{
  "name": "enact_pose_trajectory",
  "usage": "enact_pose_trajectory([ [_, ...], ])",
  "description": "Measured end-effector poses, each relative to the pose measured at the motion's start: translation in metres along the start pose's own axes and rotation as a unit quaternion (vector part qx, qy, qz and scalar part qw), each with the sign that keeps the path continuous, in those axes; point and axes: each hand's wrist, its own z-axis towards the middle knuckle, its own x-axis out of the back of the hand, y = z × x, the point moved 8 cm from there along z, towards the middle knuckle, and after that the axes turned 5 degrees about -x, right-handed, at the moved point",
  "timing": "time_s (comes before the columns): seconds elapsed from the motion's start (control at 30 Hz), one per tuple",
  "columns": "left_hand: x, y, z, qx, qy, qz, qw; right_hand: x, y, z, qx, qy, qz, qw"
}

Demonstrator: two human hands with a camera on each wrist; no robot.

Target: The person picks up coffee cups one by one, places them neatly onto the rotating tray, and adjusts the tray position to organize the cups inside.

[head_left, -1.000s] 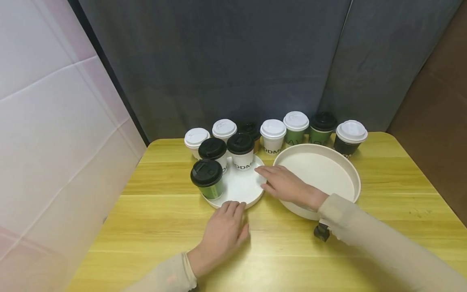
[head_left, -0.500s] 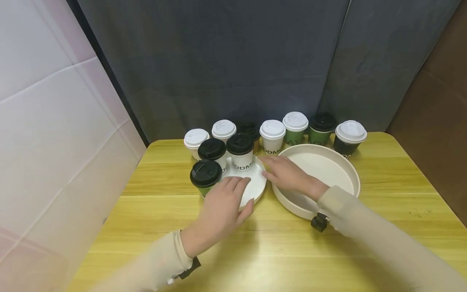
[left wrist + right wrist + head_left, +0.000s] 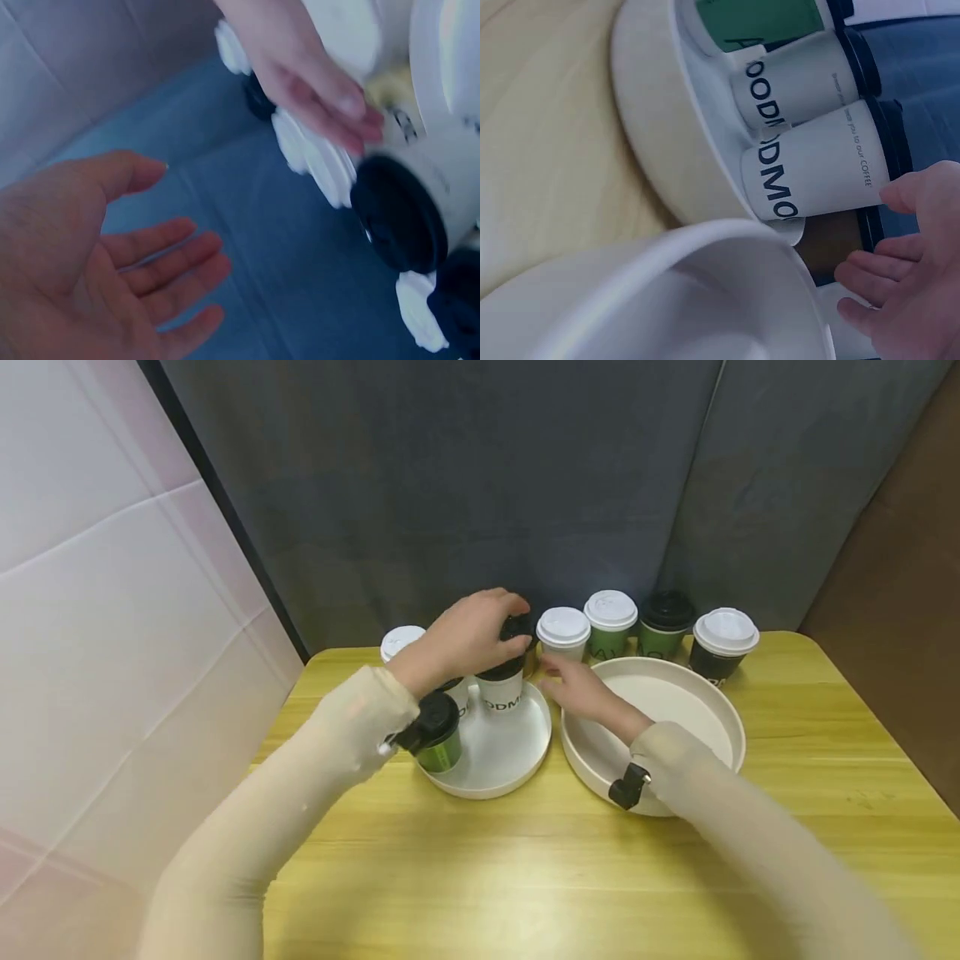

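My left hand (image 3: 474,631) is raised over the cups at the back left, fingers spread and slightly bent, holding nothing. It partly covers a white paper coffee cup (image 3: 501,693) with a black lid on the round white tray (image 3: 495,768). A green cup (image 3: 441,752) with a black lid is on the same tray, partly behind the left wrist camera. My right hand (image 3: 581,689) reaches between the two trays with its fingers loose, its fingertips near a brown cup (image 3: 829,244) with a black lid behind the tray. Nothing is in its grasp.
The larger round cream tray (image 3: 667,710) stands right of the white one. Behind it are a white cup (image 3: 562,631), a green cup (image 3: 611,622), a black-lidded green cup (image 3: 664,622) and a white-lidded dark cup (image 3: 723,643). A grey curtain (image 3: 480,485) closes the back.
My left hand has risen from the front of the white tray to above the back cups. The right hand has shifted slightly up and back. The cups stay about where they were.
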Motion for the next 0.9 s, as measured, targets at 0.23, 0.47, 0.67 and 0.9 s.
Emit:
enact_pose_trajectory([
  [0.23, -0.015, -0.030, 0.056, 0.031, -0.095, 0.043, 0.9941, -0.004, 0.002, 0.009, -0.056, 0.014, 0.008, 0.9983],
  [0.47, -0.032, -0.066, 0.070, 0.143, -0.154, 0.045, 0.9766, -0.015, -0.001, 0.018, -0.041, 0.023, -0.018, 0.9987],
  [0.67, -0.055, -0.070, 0.073, 0.166, -0.209, 0.030, 0.9633, -0.017, 0.002, 0.017, -0.061, 0.019, -0.011, 0.9979],
  [0.9, -0.074, -0.067, 0.074, 0.174, -0.204, 0.024, 0.9630, -0.018, 0.005, 0.014, -0.068, 0.017, -0.012, 0.9975],
])
